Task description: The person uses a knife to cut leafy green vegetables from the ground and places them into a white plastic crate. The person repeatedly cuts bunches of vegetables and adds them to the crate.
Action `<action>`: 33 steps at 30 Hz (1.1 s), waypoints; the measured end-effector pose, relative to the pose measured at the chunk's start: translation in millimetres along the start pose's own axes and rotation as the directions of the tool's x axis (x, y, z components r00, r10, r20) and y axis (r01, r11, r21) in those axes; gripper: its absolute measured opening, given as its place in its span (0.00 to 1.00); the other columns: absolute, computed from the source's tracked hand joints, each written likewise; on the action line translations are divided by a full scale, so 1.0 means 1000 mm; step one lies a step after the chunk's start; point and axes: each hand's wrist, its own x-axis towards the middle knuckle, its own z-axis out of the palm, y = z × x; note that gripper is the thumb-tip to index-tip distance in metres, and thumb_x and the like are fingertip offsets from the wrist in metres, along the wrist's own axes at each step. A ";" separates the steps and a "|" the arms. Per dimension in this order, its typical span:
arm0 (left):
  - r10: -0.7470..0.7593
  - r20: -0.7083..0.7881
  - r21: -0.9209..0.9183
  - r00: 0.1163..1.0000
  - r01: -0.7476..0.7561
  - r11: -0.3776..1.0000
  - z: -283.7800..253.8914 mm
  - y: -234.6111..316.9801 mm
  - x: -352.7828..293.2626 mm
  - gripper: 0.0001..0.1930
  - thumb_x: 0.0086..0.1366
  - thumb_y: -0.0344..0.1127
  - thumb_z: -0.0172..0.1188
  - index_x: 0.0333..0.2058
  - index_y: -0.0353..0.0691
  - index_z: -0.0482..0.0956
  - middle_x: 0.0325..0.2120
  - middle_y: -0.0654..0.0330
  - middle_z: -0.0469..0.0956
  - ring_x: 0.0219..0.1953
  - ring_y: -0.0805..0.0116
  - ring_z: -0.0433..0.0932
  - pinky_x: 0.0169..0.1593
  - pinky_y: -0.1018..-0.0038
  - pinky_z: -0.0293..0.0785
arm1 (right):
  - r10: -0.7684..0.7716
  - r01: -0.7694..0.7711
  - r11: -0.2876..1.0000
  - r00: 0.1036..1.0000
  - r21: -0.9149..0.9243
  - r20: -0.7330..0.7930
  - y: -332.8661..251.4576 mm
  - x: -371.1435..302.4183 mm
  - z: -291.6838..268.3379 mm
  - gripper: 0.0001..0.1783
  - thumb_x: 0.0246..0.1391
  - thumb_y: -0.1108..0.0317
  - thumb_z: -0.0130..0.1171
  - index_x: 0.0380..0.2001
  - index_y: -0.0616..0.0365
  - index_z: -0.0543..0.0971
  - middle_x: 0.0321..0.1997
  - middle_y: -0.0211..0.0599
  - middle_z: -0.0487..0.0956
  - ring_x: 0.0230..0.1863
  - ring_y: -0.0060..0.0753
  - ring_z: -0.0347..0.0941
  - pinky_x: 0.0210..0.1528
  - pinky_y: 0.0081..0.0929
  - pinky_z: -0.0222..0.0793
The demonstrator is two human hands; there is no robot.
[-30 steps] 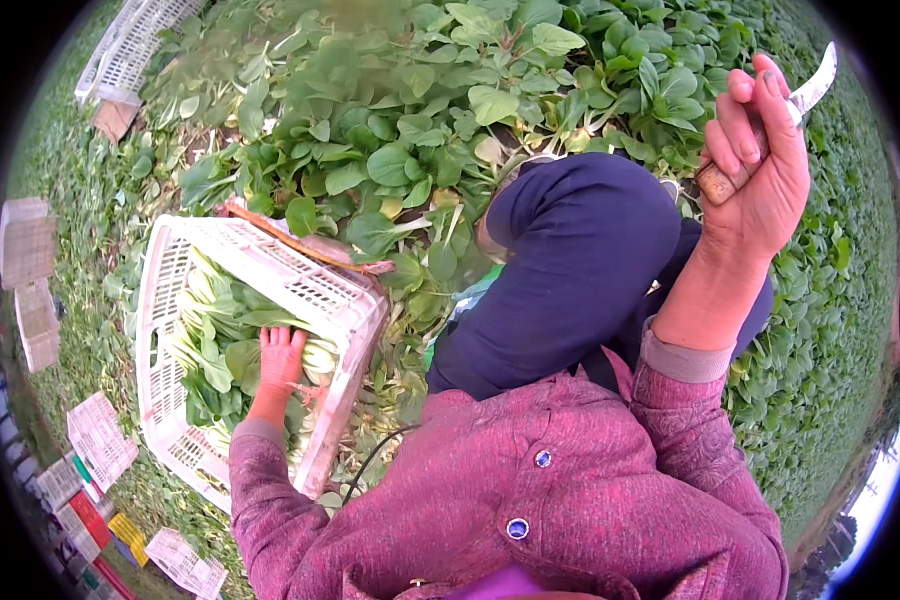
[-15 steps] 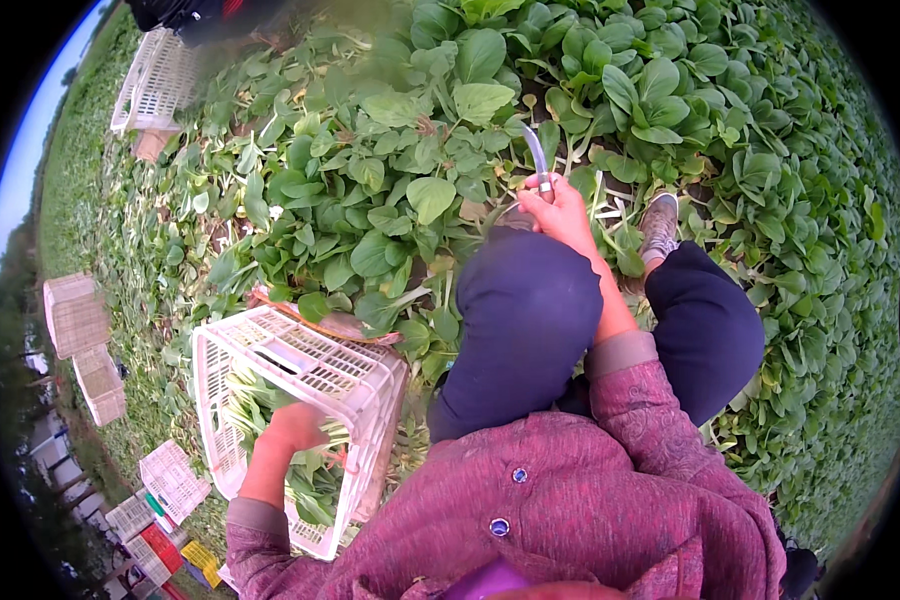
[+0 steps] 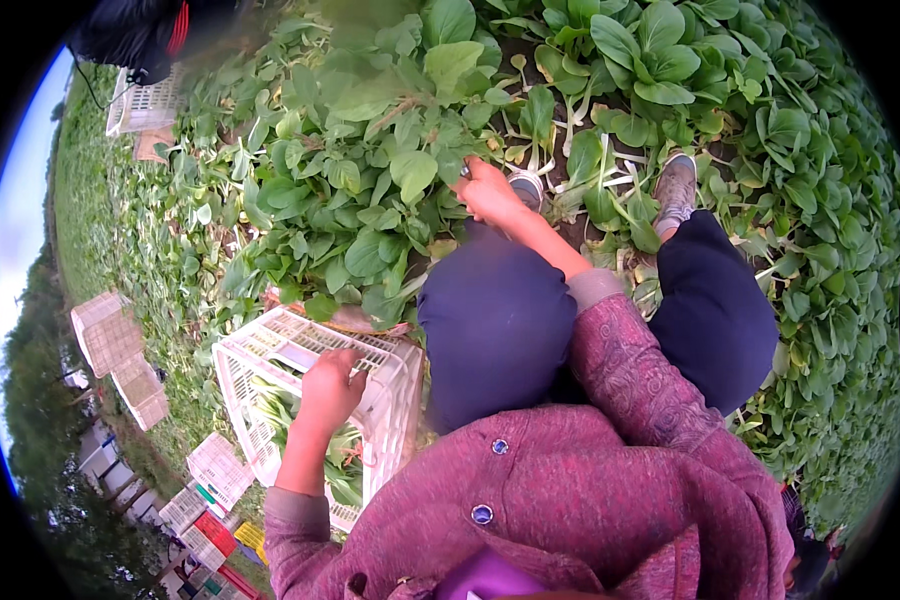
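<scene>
My left hand (image 3: 334,388) is raised over the near rim of a white slatted plastic crate (image 3: 395,385), its fingers a little apart and nothing in them. Inside the crate lie cut leafy greens (image 3: 347,465) with pale stalks. Ahead of my left knee, my right hand (image 3: 492,192) is closed round the handle of a curved knife (image 3: 465,171). Only a bit of the knife shows; its blade is lost among the leaves. Close by that hand stand broad-leaved green plants (image 3: 413,172).
Dense rows of leafy greens (image 3: 790,250) cover the right side. Cut stalks and loose leaves (image 3: 610,170) litter the soil between my shoes. More crates (image 3: 110,335) stand far left, another crate (image 3: 145,105) at upper left beside a dark-clothed person (image 3: 135,35).
My left hand has come up out of the crate to above its rim, empty. My right hand has moved left with the knife, whose blade has gone from sight into the leaves.
</scene>
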 end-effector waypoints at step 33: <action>-0.190 -0.007 0.180 0.982 0.188 0.966 0.066 0.015 0.194 0.10 0.57 0.29 0.49 0.38 0.39 0.74 0.25 0.51 0.79 0.28 0.50 0.79 0.32 0.58 0.75 | -0.139 0.144 0.989 0.849 -0.030 -0.510 0.092 0.039 -0.032 0.15 0.52 0.58 0.60 0.35 0.59 0.73 0.28 0.43 0.79 0.29 0.41 0.77 0.36 0.30 0.70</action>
